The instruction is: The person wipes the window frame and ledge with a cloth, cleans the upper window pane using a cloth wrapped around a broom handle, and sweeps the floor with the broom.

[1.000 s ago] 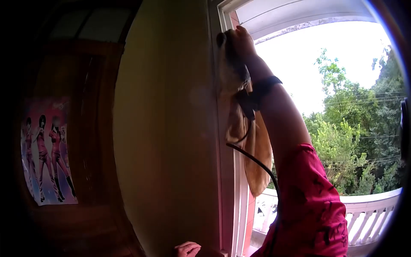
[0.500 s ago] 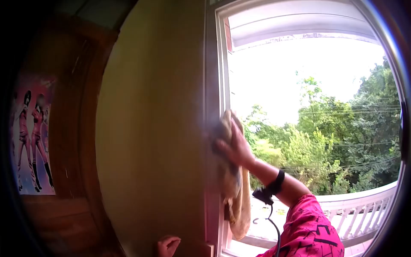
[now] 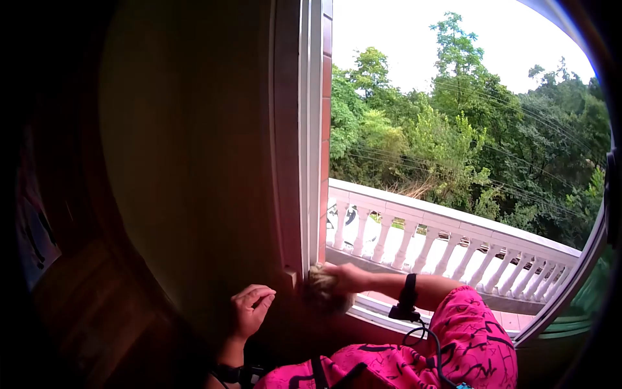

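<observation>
My right hand (image 3: 350, 277) is closed on a bunched brown cloth (image 3: 326, 292) at the bottom corner of the window frame (image 3: 304, 162), where the upright meets the sill (image 3: 382, 312). The fingertips are partly hidden in the cloth. A black strap with a small device (image 3: 406, 305) sits on my right wrist, and a cable runs from it. Held up in front of the dark wall, left of the cloth, my left hand (image 3: 251, 310) has its fingers curled together with nothing visible in them.
Outside the window stand a white balustrade (image 3: 440, 240) and green trees (image 3: 453, 129). A poster (image 3: 35, 227) hangs at the dark far left. Green material (image 3: 576, 311) shows at the lower right. The pink patterned sleeve (image 3: 476, 330) fills the lower right.
My right hand has moved from high on the window frame down to its bottom corner, with the cloth. The view has tilted down, and more of my left hand and forearm shows.
</observation>
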### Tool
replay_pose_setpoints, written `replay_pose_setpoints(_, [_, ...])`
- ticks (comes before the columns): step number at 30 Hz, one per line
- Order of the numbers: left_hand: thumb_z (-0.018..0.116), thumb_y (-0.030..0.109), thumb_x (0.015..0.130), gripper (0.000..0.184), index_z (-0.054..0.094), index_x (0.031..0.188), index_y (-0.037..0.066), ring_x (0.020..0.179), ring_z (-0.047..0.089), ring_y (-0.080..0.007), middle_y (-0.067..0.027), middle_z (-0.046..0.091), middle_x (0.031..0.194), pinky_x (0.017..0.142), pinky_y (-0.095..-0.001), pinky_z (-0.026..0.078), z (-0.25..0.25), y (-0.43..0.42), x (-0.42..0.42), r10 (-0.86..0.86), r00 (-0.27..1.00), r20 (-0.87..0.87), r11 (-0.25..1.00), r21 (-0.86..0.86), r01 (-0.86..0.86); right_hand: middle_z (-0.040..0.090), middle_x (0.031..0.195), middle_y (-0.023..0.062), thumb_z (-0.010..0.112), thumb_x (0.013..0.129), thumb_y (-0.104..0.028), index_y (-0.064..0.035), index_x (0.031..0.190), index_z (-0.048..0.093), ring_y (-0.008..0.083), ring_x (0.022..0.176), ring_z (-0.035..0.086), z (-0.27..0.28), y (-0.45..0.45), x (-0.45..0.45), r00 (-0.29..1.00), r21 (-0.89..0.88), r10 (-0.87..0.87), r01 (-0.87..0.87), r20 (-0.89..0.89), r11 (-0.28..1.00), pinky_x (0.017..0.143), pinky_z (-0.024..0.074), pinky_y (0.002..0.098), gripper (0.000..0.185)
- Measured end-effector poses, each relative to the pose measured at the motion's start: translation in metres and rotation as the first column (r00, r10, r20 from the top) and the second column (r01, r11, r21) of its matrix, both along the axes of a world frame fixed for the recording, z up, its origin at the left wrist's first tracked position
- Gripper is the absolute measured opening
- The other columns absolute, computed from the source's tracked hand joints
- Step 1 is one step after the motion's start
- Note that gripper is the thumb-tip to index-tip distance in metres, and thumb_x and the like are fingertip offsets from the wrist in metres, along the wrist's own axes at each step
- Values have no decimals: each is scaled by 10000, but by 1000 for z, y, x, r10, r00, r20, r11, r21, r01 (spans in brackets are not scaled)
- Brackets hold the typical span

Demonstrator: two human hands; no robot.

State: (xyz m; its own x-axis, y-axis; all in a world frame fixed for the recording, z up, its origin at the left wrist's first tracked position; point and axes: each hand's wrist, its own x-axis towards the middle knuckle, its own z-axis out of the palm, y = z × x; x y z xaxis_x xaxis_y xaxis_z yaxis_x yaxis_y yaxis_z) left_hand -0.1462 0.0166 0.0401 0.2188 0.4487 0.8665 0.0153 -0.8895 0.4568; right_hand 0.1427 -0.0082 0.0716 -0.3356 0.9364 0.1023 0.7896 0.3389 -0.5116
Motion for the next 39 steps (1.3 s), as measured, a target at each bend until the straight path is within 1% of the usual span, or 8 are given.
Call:
replay_pose_setpoints(2, [649, 20, 738, 88, 620, 819, 38, 664, 611, -193, -87, 618, 764, 569, -266, 484, -8, -4, -10, 21, 1000, 5, 1000, -12, -21, 620, 930, 99, 652, 661, -54, -22, 1076, 570, 168, 903, 572, 59, 6, -7, 882, -64, -279, 276, -379, 959, 814, 463, 307, 425])
replay_pose_setpoints(5, [614, 25, 776, 62, 616, 838, 16, 679, 580, -134, -64, 608, 789, 588, -237, 459, -25, -2, -18, -5, 1000, 20, 968, -253, 10, 609, 937, 91, 598, 712, 3, -2, 1053, 551, 164, 837, 593, 188, 23, -10, 677, 394, 242, 77, -695, 916, 768, 491, 282, 344])
replay_pose_setpoints(10, [585, 36, 803, 60, 611, 837, -5, 732, 579, -121, -62, 604, 839, 632, -237, 460, -30, 0, -11, 23, 999, 39, 958, -286, -11, 522, 1080, 107, 598, 825, -175, -44, 1137, 475, 185, 960, 546, 314, 48, -79, 817, 826, 439, 77, -373, 559, 752, 507, 288, 360])
replay_pose_setpoints(12, [592, 40, 797, 63, 616, 840, -1, 738, 583, -128, -67, 605, 848, 635, -236, 461, -40, 1, -15, 43, 999, 8, 932, -361, -37, 459, 1170, 229, 598, 790, -237, 14, 1258, 318, 342, 1124, 446, 297, 79, -89, 974, 993, -202, 115, -106, 33, 937, 374, 427, 600])
replay_pose_setpoints(20, [646, 14, 747, 68, 613, 805, 19, 633, 610, -173, -82, 625, 769, 530, -251, 484, -33, 13, -13, 35, 997, 74, 992, -125, -25, 494, 1093, 182, 694, 700, -139, -77, 1148, 500, 343, 983, 508, 118, 47, -38, 991, 891, -132, 33, 31, 454, 822, 440, 407, 493])
replay_pose_setpoints(24, [642, 33, 757, 71, 615, 822, 30, 597, 599, -164, -78, 624, 765, 526, -244, 482, -34, 21, -17, 10, 989, 150, 992, -128, 9, 531, 1037, 137, 623, 744, -136, -133, 1087, 548, 322, 931, 530, 283, 21, -97, 939, 942, -246, -288, 241, -176, 770, 459, 400, 351])
replay_pose_setpoints(31, [649, 53, 758, 34, 629, 749, 27, 553, 549, -99, -58, 610, 697, 487, -216, 430, -44, 32, -30, 98, 965, 243, 980, -191, -51, 488, 1123, 121, 530, 786, -372, -161, 1148, 481, 323, 1076, 446, 536, 92, -164, 748, 746, -645, -518, 157, -418, 882, 353, 505, 422])
replay_pose_setpoints(39, [621, 101, 787, 92, 627, 834, 22, 720, 614, -254, -131, 626, 784, 647, -326, 485, -52, 23, -46, 96, 980, 175, 972, -229, -54, 501, 1052, 62, 581, 689, -291, -242, 1050, 578, 286, 1021, 435, 251, 46, -137, 549, 749, -674, -662, 495, 11, 824, 377, 466, 364])
